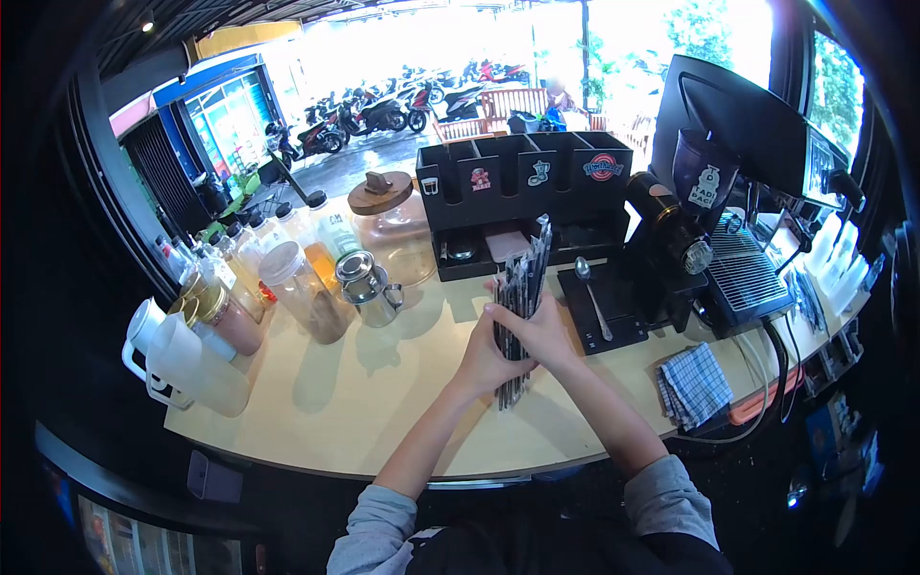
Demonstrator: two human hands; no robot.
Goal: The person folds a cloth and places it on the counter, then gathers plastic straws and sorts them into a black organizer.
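Note:
Both my hands grip a bundle of dark, thin sticks in clear wrappers, which look like wrapped straws [520,280], held upright over the wooden counter [402,422]. My left hand [487,356] wraps its left side and lower part, thumb pointing up. From the right, my right hand [542,339] closes round it, with its thumb reaching across the front. The sticks poke out above and below my hands, some higher than others. Just behind stands a black organizer [517,196] with several compartments. A spoon [596,299] lies on a black mat [619,331] to the right.
Left stand plastic jugs [196,369], several bottles, a clear jar [305,292], a metal pot [372,289] and a wooden-lidded container [395,235]. On the right are a coffee grinder [666,225], a drip-tray machine [747,273], a monitor [743,134] and a checked cloth [694,385].

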